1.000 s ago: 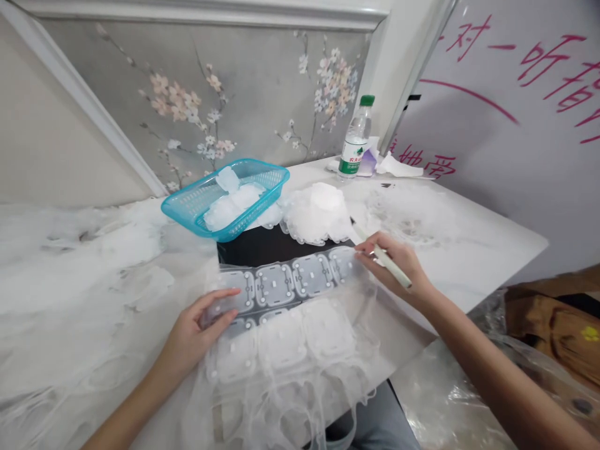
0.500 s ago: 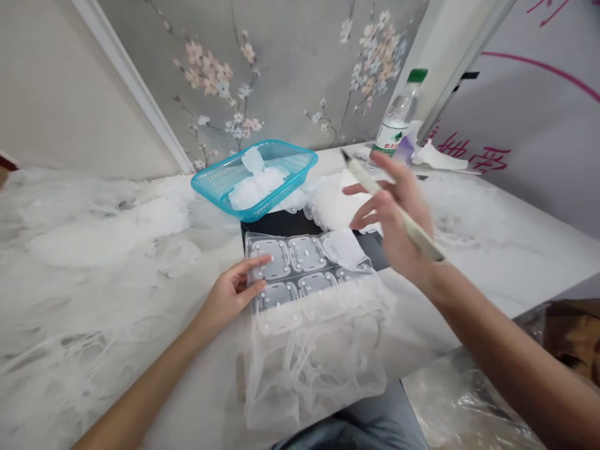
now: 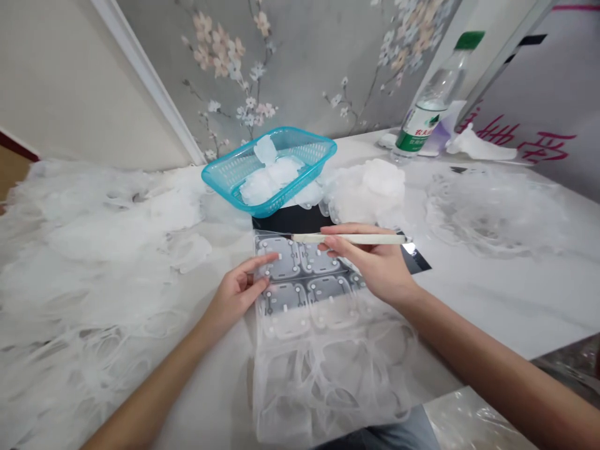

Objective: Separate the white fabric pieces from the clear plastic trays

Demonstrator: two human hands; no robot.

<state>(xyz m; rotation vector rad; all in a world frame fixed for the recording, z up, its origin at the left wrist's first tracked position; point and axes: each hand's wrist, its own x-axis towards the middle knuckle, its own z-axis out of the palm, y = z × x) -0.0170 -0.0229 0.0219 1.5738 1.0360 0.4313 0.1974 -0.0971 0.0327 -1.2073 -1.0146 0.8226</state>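
Note:
A translucent, flexible sheet (image 3: 285, 312) of rounded-square moulded pieces lies in front of me, its upper part over a black board (image 3: 293, 220) and its lower part full of cut-out openings. My left hand (image 3: 237, 287) rests at the sheet's left edge, index finger and thumb stretched onto it and the other fingers curled. Gripped in my right hand (image 3: 375, 265) is a slim, pale pen-like tool (image 3: 356, 239) with a dark tip. It lies nearly level, tip pointing left over the sheet's top edge. My right hand covers the sheet's upper right part.
Behind the board stands a blue plastic basket (image 3: 225, 187) holding white translucent pieces. More pieces (image 3: 360, 194) are piled right of it. Translucent sheet scraps (image 3: 94, 250) cover the left side, with another heap (image 3: 492, 212) at right. A green-capped water bottle (image 3: 426, 112) stands at the back right.
My right hand has come down from above the board to the sheet, and the tool has swung from slanted to nearly level. My left hand stays on the sheet. The view has shifted slightly.

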